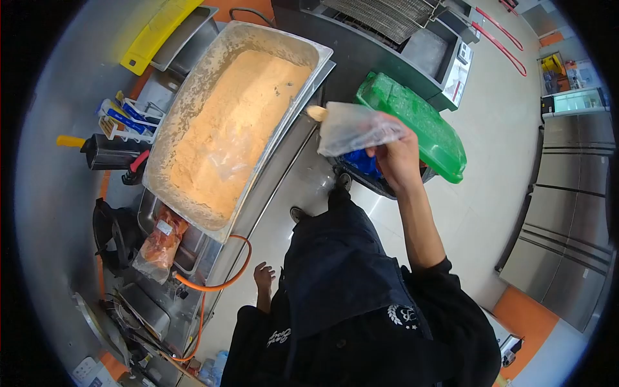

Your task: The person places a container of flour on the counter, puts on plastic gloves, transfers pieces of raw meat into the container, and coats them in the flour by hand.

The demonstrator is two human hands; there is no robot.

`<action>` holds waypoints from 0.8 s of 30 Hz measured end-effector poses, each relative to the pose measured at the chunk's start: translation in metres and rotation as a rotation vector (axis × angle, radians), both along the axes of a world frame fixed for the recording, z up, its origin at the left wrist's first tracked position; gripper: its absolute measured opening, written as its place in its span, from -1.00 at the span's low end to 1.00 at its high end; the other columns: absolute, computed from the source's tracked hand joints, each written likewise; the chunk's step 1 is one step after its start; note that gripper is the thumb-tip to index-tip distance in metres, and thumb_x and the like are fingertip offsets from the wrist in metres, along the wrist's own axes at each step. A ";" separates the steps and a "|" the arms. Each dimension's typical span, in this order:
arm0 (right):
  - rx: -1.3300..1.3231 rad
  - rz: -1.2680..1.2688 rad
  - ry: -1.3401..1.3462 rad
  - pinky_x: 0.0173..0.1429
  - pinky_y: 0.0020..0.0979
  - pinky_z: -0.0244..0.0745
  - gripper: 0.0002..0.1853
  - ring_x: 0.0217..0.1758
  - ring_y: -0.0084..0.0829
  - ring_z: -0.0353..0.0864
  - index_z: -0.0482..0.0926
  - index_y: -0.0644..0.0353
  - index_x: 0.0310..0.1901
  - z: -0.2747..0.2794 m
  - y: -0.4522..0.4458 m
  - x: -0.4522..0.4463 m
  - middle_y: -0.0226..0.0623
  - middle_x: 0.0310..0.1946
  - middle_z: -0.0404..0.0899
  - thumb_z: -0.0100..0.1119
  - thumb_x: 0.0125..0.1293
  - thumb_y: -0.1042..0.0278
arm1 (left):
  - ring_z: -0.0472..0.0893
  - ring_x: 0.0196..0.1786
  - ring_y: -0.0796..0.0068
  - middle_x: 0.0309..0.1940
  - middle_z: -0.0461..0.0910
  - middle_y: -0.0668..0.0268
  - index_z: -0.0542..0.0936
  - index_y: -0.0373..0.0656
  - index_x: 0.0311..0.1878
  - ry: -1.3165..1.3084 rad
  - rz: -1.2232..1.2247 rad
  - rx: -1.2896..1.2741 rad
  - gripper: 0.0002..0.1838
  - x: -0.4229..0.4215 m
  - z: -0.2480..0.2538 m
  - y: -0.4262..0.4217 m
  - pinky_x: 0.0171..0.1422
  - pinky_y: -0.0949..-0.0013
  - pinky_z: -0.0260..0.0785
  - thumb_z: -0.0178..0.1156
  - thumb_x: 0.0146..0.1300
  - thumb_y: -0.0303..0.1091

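Observation:
My right hand [394, 155] is closed on the edge of a clear plastic bag [354, 131], which spreads out to the left of the fingers. A small tan rounded thing [316, 113] shows at the bag's far end; I cannot tell what it is. Beneath the bag stands a bin with a blue liner [362, 162], its green lid [412, 119] lying tilted over it. My left hand [263, 275] hangs low beside my body, fingers apart and holding nothing. To the left, a large metal tub [240, 222] holds orange-tan breading powder [238, 109], with another clear bag [229, 155] lying on it.
A fryer with wire baskets [380, 16] stands at the back. Left of the tub are a dark jug [108, 153] and a packet of reddish food [162, 244]. An orange hose [242, 267] loops off the counter. Steel fridges [564, 213] line the right.

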State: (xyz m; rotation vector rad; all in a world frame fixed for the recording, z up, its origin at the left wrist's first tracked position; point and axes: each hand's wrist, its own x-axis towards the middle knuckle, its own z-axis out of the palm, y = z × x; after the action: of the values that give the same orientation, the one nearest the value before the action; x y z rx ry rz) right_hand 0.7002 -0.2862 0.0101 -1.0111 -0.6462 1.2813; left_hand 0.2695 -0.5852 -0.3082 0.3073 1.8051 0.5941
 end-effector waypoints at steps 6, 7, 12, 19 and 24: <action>-0.085 -0.117 -0.029 -0.38 -0.51 0.49 -0.76 -0.36 -0.50 0.60 0.56 0.38 -0.01 -0.043 -0.032 0.037 -0.20 -0.27 0.65 0.11 0.32 0.53 | 0.63 -0.28 0.33 -0.17 0.58 0.12 0.38 -0.17 0.19 0.034 -0.069 -0.055 -0.58 0.008 0.016 0.036 -0.26 0.24 0.52 0.00 0.24 -0.42; -0.097 -0.120 -0.047 -0.38 -0.51 0.50 -0.77 -0.35 -0.50 0.61 0.56 0.37 -0.01 -0.055 -0.033 0.044 -0.20 -0.26 0.66 0.07 0.33 0.56 | 0.63 -0.28 0.35 -0.17 0.58 0.13 0.38 -0.18 0.19 0.059 -0.078 -0.090 -0.58 0.013 0.024 0.045 -0.28 0.28 0.51 0.01 0.23 -0.43; -0.267 -0.211 -0.165 -0.40 -0.54 0.45 -0.76 -0.41 -0.55 0.55 0.56 0.34 0.00 -0.140 -0.033 0.071 -0.26 -0.28 0.65 0.06 0.32 0.54 | 0.63 -0.26 0.35 -0.17 0.58 0.13 0.39 -0.18 0.19 0.093 -0.075 -0.106 -0.57 0.020 0.033 0.053 -0.27 0.30 0.51 0.01 0.22 -0.44; -0.342 0.180 -0.869 -0.27 -0.52 0.41 -0.61 -0.34 -0.59 0.47 0.37 0.31 0.19 -0.288 -0.053 0.115 -0.28 -0.28 0.58 0.09 0.40 0.34 | 0.63 -0.17 0.37 -0.15 0.60 0.20 0.41 -0.18 0.19 0.063 -0.131 -0.074 -0.59 0.035 0.075 0.035 -0.11 0.27 0.50 0.05 0.29 -0.32; -0.258 0.315 -0.738 -0.68 -0.58 0.14 -0.56 -0.71 -0.69 0.30 0.30 0.19 0.06 -0.306 -0.068 0.124 -0.53 -0.69 0.38 0.23 0.33 0.14 | 0.60 -0.07 0.52 -0.18 0.63 0.28 0.52 -0.19 0.11 -0.394 -0.324 -0.060 -0.68 0.025 0.242 0.095 0.06 0.43 0.41 0.08 0.38 -0.25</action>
State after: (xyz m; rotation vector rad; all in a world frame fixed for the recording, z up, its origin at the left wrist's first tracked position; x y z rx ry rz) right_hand 0.8245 -0.3547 -0.2964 -1.6713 -1.2613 1.2662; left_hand 0.2945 -0.4905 -0.0664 0.4017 1.3553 0.3415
